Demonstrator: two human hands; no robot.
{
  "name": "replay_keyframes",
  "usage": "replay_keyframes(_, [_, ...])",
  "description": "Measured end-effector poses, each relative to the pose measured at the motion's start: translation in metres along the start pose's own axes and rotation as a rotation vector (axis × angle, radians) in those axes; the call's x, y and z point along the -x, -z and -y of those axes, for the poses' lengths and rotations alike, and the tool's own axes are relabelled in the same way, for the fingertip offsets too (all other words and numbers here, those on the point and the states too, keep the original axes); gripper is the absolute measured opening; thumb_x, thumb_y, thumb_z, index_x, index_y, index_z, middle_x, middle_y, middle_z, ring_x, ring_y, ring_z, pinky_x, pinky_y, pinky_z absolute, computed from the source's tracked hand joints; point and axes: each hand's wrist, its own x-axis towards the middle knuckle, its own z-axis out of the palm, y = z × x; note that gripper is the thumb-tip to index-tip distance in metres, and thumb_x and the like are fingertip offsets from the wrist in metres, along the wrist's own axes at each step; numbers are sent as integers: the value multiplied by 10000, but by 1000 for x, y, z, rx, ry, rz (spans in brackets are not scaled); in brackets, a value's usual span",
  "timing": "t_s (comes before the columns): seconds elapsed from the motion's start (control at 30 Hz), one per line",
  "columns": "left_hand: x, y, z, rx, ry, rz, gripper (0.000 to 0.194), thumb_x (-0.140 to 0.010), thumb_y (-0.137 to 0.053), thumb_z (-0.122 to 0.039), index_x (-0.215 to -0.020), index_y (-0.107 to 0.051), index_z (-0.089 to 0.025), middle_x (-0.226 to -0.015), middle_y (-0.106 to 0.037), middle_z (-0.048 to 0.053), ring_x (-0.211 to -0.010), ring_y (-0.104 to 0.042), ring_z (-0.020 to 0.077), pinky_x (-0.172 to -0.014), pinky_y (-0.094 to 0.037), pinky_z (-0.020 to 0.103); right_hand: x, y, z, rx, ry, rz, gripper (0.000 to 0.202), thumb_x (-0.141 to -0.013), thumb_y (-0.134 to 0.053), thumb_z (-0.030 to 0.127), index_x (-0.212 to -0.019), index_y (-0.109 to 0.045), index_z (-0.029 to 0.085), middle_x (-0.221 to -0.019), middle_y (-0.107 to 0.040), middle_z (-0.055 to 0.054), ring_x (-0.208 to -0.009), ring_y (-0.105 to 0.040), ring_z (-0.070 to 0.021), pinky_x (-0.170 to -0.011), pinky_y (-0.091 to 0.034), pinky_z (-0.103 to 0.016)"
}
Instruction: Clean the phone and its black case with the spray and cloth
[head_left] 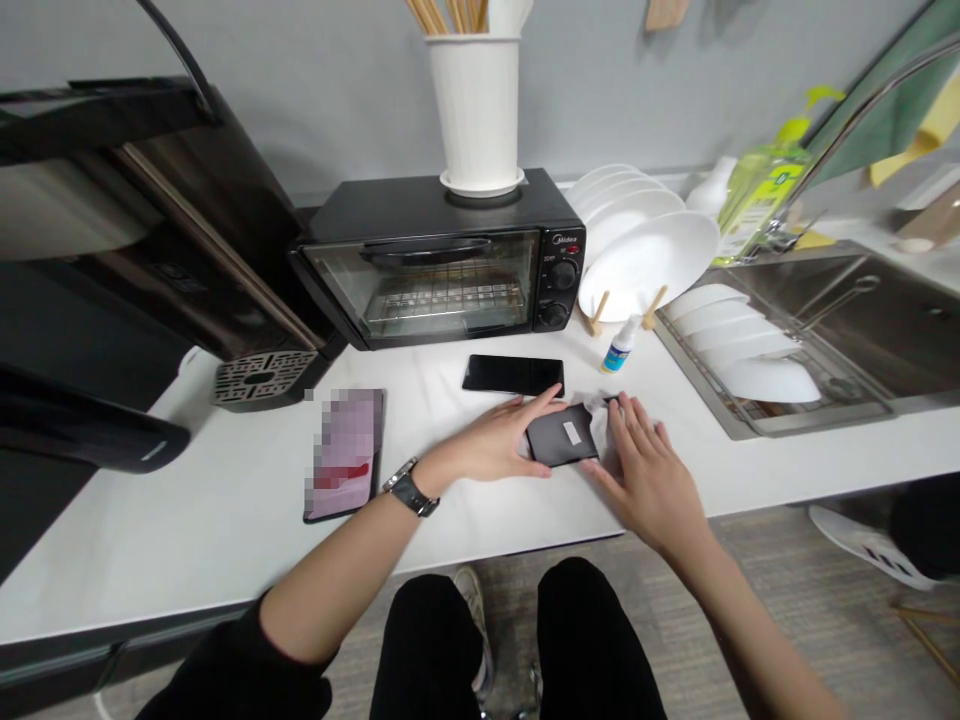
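Observation:
A dark phone-like slab (561,436) with a small white label lies on the white counter. My left hand (504,438), with a watch on its wrist, holds its left end between spread thumb and fingers. At its right end my right hand (646,472) presses a crumpled whitish cloth or tissue (602,432) against it. Just behind lies a black phone (513,375), flat, near my left fingertips. A small spray bottle (619,346) with a blue label stands behind my right hand.
A tablet with a pixelated screen (346,455) lies at the left. Behind are a toaster oven (442,290) bearing a white utensil cup (476,105), a dark drinks machine (202,220) and racked plates (649,255). The sink (885,320) is right; a person's shoe (870,548) shows below.

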Motion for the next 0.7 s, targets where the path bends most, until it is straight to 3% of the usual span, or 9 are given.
replay_keyframes(0.07, [0, -1, 4, 13, -1, -8, 1227, -801, -862, -349, -1675, -1, -341, -1663, -403, 119, -1539, -385, 323, -1265, -250, 543, -9, -9, 14, -24, -10, -26, 961, -954, -502, 721, -1592, -343, 21, -1657, -315, -294, -1562, -299, -435, -1215, -353, -679])
replay_keyframes(0.17, [1, -3, 7, 47, 22, -38, 1252, -768, -872, -276, -1681, -16, -291, -1654, -394, 175, -1544, -375, 342, -1255, -268, 553, -13, -16, 55, -123, 113, 14, 1058, -904, -556, 757, -1579, -337, -27, -1660, -273, -317, -1577, -263, -424, -1247, -344, -627])
replay_keyframes(0.23, [1, -3, 7, 66, 6, -48, 1264, -767, -857, -214, -1678, 14, -298, -1651, -399, 182, -1524, -412, 330, -1247, -287, 540, -6, -11, 68, -160, 183, 62, 1056, -906, -566, 747, -1594, -314, -14, -1664, -274, -303, -1581, -259, -410, -1244, -359, -621])
replay_keyframes(0.33, [1, -2, 5, 71, -40, -40, 1295, -787, -866, -257, -1668, 81, -329, -1646, -420, 162, -1524, -415, 319, -1255, -264, 541, 7, 3, 46, -157, 239, 164, 869, -979, -516, 666, -1622, -322, 115, -1678, -331, -194, -1565, -337, -343, -1233, -392, -599])
replay_keyframes(0.4, [1, -2, 3, 56, -39, -27, 1319, -788, -879, -295, -1663, 106, -339, -1653, -411, 153, -1536, -392, 324, -1264, -239, 550, 8, 8, 18, -87, 159, 104, 775, -1024, -457, 619, -1627, -322, 152, -1677, -351, -165, -1561, -347, -344, -1221, -383, -633])
replay_keyframes(0.47, [0, -1, 3, 37, -25, -15, 1333, -787, -884, -297, -1659, 123, -348, -1660, -405, 137, -1537, -385, 323, -1265, -242, 546, -1, 5, 1, -33, 71, 50, 796, -1028, -416, 643, -1619, -331, 116, -1681, -331, -189, -1559, -345, -367, -1215, -372, -647])
replay_keyframes(0.57, [0, -1, 6, 17, -20, 0, 1312, -812, -863, -303, -1655, 141, -347, -1673, -384, 119, -1552, -355, 312, -1273, -239, 542, -18, -12, 19, -21, -21, -20, 957, -966, -418, 758, -1566, -400, 12, -1665, -310, -270, -1560, -315, -425, -1229, -337, -650])
replay_keyframes(0.63, [1, -2, 8, 12, 0, -5, 1296, -816, -849, -288, -1661, 135, -321, -1681, -355, 140, -1559, -339, 320, -1273, -241, 551, -22, -21, 46, -73, 25, -10, 1031, -942, -425, 791, -1537, -412, -51, -1637, -339, -310, -1558, -317, -425, -1243, -341, -611])
replay_keyframes(0.7, [2, -2, 8, 15, 35, -20, 1308, -799, -852, -266, -1665, 128, -298, -1678, -347, 167, -1554, -348, 334, -1261, -270, 555, -18, -22, 64, -106, 90, 24, 1100, -916, -456, 809, -1565, -342, -71, -1662, -272, -312, -1578, -276, -409, -1257, -342, -575])
